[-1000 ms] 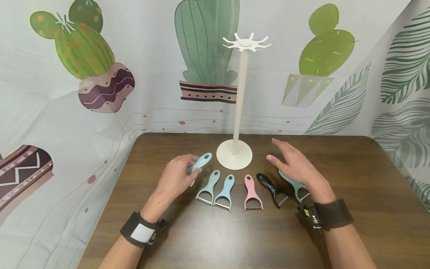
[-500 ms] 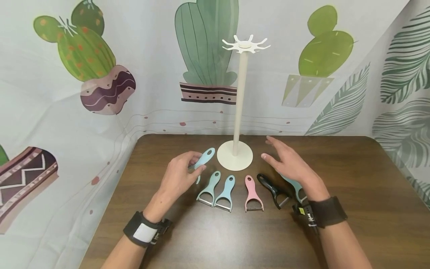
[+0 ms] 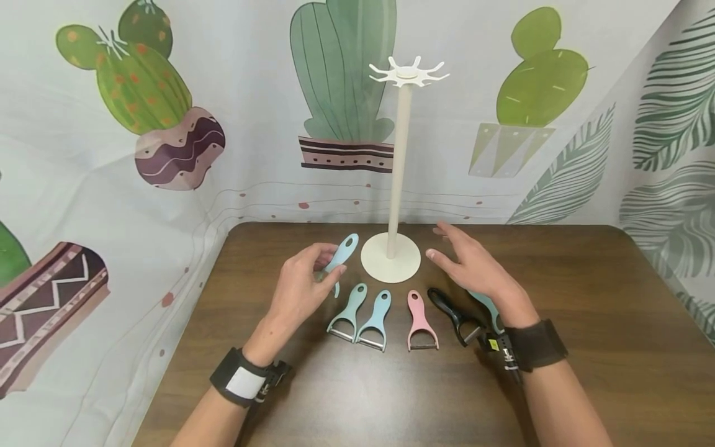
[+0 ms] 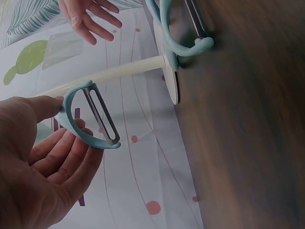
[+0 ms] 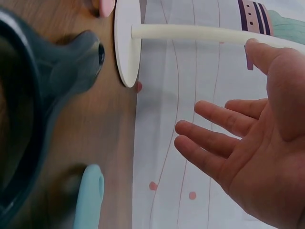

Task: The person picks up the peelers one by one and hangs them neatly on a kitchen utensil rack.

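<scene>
Between thumb and fingers, my left hand (image 3: 304,276) pinches a light blue peeler (image 3: 343,249), its handle with the hanging hole pointing up. In the left wrist view the curved head of this peeler (image 4: 71,125) and its metal blade (image 4: 102,113) face the camera. My right hand (image 3: 483,267) is held in the air right of the cream stand, fingers spread and holding nothing. Under it lies a teal peeler (image 3: 487,304), partly hidden by the wrist. The stand (image 3: 398,174) rises from a round base (image 3: 390,273) to a ring of hooks (image 3: 409,72), all bare.
In a row on the brown table (image 3: 368,397) lie a green peeler (image 3: 353,304), another blue peeler (image 3: 379,313), a pink peeler (image 3: 416,316) and a black peeler (image 3: 447,307). A cactus-print cloth (image 3: 251,112) hangs behind the table's back edge.
My left hand has lifted the light blue peeler and turned its handle more upright, moving slightly right. The right hand has drifted left and toward the stand.
</scene>
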`<state>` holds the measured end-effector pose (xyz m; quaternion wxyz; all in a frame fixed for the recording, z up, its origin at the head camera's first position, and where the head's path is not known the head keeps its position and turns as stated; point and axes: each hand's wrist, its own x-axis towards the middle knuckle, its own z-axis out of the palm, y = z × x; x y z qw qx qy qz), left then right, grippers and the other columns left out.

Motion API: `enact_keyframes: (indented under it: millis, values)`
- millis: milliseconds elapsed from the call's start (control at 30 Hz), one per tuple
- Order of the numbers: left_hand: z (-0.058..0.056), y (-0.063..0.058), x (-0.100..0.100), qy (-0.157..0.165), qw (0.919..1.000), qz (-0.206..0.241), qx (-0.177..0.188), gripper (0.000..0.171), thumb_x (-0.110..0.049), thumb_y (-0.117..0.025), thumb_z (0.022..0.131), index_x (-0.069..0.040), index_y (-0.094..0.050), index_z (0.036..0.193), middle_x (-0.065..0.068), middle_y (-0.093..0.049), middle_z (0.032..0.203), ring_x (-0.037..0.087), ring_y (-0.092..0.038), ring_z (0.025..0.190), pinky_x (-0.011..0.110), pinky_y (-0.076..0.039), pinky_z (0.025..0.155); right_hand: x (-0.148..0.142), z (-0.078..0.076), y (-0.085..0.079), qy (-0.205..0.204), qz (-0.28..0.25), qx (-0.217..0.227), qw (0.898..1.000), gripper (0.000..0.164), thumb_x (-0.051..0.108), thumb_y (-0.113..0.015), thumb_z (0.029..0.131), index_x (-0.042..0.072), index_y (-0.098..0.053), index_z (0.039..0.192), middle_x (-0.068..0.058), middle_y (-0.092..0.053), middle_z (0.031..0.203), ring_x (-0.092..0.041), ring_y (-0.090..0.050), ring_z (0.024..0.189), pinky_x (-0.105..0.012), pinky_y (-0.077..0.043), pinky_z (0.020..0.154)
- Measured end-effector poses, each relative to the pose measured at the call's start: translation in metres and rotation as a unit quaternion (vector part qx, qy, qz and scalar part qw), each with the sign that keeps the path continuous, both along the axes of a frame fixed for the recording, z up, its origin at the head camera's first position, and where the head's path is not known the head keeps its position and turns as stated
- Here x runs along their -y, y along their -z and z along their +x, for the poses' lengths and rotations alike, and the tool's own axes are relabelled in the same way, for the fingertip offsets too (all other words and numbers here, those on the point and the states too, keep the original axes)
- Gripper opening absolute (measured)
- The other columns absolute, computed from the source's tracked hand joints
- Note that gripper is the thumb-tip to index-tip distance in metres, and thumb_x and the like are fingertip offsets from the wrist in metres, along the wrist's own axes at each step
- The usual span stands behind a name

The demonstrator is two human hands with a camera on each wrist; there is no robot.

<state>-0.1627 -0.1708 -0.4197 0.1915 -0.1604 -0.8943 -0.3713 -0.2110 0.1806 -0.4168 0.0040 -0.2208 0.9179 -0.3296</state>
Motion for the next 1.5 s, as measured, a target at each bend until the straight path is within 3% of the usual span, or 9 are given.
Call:
enact_keyframes:
  millis: [300,1067,1500]
  values:
    - [-0.002,-0.002,-0.003,0.009,0.9996,0.018,-0.019,0.033,-0.020,-0.084,0.092,-0.008,-0.072,0.121,0.004,-0.076,0.104,0.016,-0.074,0.093,0.033,-0.060,0.086,0.009,-0.005,-0.005,-0.005,-0.026,0.003,1.000,0.079,0.038,-0.059,0.109,0.000,-0.020,0.166,-0.018,-0.048,0.160,-0.041,-0.051,0.143,-0.059,-0.039,0.117]
    - [-0.009,-0.019,-0.013,0.042,0.9911,0.093,-0.085,0.035,-0.019,-0.084,0.093,-0.010,-0.071,0.125,0.001,-0.075,0.101,0.014,-0.074,0.092,0.033,-0.061,0.086,0.027,-0.013,-0.013,-0.016,-0.088,-0.003,0.996,0.072,0.036,-0.058,0.110,0.006,-0.024,0.167,-0.020,-0.047,0.160,-0.043,-0.050,0.143,-0.059,-0.040,0.117]
    - [-0.012,-0.032,-0.018,0.038,0.9875,0.108,-0.108,0.035,-0.020,-0.084,0.093,-0.007,-0.072,0.123,0.004,-0.076,0.107,0.019,-0.075,0.095,0.035,-0.060,0.089,0.038,-0.018,-0.017,-0.037,-0.111,0.005,0.993,0.074,0.033,-0.057,0.110,0.005,-0.020,0.167,-0.023,-0.046,0.159,-0.043,-0.050,0.143,-0.058,-0.039,0.118]
